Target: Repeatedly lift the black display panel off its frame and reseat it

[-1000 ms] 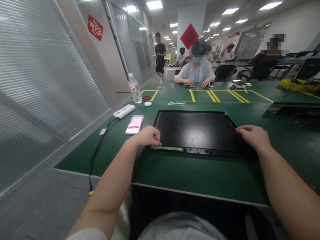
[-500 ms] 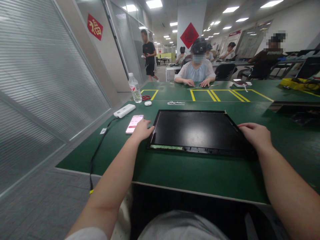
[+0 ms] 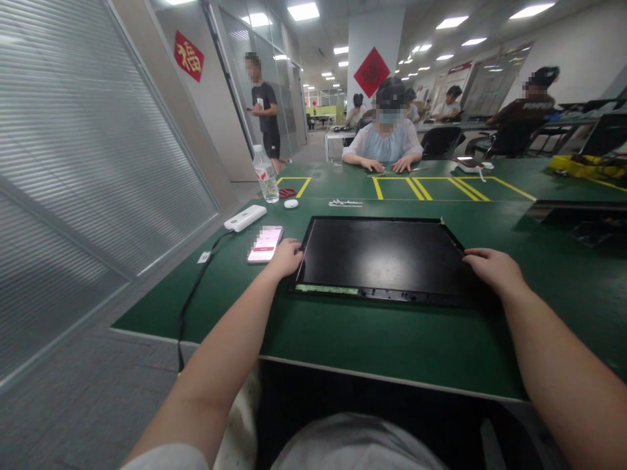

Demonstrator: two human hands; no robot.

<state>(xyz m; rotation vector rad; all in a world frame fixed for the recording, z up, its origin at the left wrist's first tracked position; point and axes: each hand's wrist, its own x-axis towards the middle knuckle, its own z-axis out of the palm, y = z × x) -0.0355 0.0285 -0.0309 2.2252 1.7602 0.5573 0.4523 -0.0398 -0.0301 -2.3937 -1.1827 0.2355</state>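
Observation:
A black display panel (image 3: 382, 254) lies face up on the green table (image 3: 372, 346) in front of me. Along its near edge at the left runs a strip of green circuit board (image 3: 327, 288). My left hand (image 3: 287, 258) is closed on the panel's left edge, fingers at the rim. At the right edge, my right hand (image 3: 492, 266) pinches the frame between thumb and fingers. The undersides of the fingers are hidden. Just left of my left hand lies a phone (image 3: 263, 248) with its screen lit.
Beyond the phone lie a white power bank (image 3: 245, 218) with a black cable, a white earbud case (image 3: 290, 203), red-handled scissors (image 3: 287, 192) and a water bottle (image 3: 266, 176). Small metal pieces (image 3: 345, 203) lie behind the panel. A person (image 3: 385, 140) sits opposite; another (image 3: 265, 111) walks at the back left.
My left hand's fingers have closed in on the panel's left edge. My right hand has shifted slightly left and down along the right edge. The walking person has moved left.

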